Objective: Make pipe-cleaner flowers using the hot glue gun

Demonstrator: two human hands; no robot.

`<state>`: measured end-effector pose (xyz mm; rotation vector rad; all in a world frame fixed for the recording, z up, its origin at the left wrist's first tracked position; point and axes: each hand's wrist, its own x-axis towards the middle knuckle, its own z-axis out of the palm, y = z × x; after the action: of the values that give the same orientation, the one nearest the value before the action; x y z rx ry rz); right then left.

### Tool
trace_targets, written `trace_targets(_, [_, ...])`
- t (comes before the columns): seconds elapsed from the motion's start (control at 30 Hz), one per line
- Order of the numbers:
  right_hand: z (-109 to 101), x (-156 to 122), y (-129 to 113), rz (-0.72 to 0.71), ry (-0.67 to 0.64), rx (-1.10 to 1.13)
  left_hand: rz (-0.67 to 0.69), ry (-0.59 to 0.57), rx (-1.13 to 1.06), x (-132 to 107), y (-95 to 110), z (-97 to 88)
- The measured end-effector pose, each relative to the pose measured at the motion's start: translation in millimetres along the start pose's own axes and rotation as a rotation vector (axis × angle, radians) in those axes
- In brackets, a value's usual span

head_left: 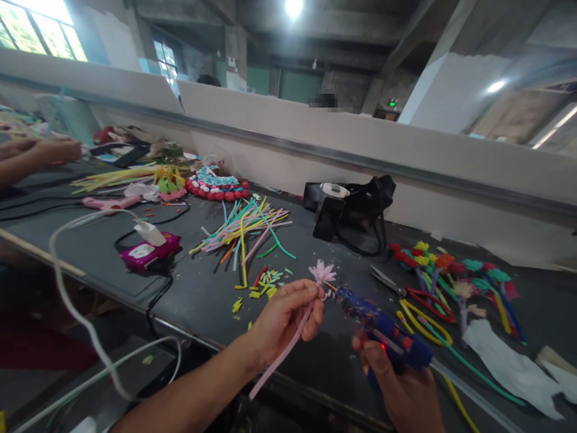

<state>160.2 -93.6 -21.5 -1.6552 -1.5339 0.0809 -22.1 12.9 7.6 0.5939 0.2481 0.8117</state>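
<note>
My left hand point(288, 313) pinches a pink pipe-cleaner flower point(322, 272) just below its head, and its long pink stem point(286, 355) hangs down past the palm. Wrapped around the handle of a blue glue gun point(383, 328) is my right hand point(396, 379). The gun's nozzle points left and meets, or nearly meets, the base of the flower head. A clear glue stick point(469, 394) juts from the gun's back end, and a red light glows by my thumb. Small cut pieces of pipe cleaner point(270, 278) lie beside my left hand.
Loose pipe cleaners point(247, 228) are heaped mid-table. Red-handled scissors point(428, 304) and finished flowers point(455, 273) lie at right. A black bag point(356, 210) stands by the partition. A magenta power strip point(151, 249) with white cable sits left, below a pink glue gun point(110, 203). A co-worker's hands point(45, 150) show far left.
</note>
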Motion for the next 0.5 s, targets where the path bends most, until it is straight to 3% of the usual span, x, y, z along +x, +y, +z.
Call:
trace_targets(0.17, [-3,3,0,-0.015,-0.012,-0.066,-0.001,0.002,0.007,0,0,0.1])
trace_targets(0.37, [-8,8,14,-0.256,-0.061,-0.101,-0.017,0.027,0.002,-2,0,1.6])
trace_targets(0.5, [-9,7,25,-0.287,-0.03,-0.103,-0.021,0.038,0.008,-2,0,1.5])
